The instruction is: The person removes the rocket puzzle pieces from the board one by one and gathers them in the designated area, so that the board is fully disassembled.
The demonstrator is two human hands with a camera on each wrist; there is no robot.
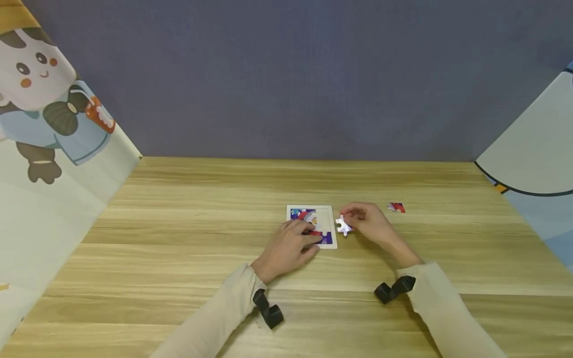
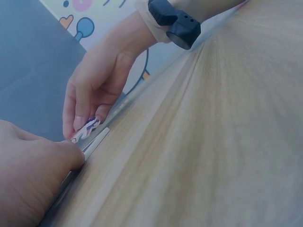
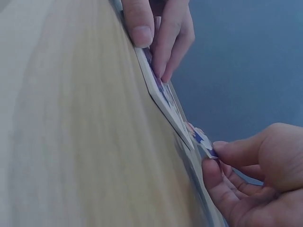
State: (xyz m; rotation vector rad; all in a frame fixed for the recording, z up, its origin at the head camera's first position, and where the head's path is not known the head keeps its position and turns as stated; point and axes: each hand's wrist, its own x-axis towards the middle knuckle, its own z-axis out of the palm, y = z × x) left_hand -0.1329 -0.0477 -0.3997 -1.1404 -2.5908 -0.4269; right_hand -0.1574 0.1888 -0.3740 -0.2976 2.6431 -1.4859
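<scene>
A small jigsaw puzzle in a white-framed tray lies on the wooden table, its picture partly filled with purple, red and white pieces. My left hand rests over the left and lower part of the tray, fingers stretched across the pieces and hiding some of them. Just right of the tray, my right hand pinches a jigsaw piece between thumb and fingers. In the right wrist view this piece shows blue, white and a little pink, held close to the frame's edge.
Another jigsaw piece, red and purple, lies on the table to the right, beyond my right hand. A dark grey panel stands along the far edge. Cartoon-printed panels border the sides.
</scene>
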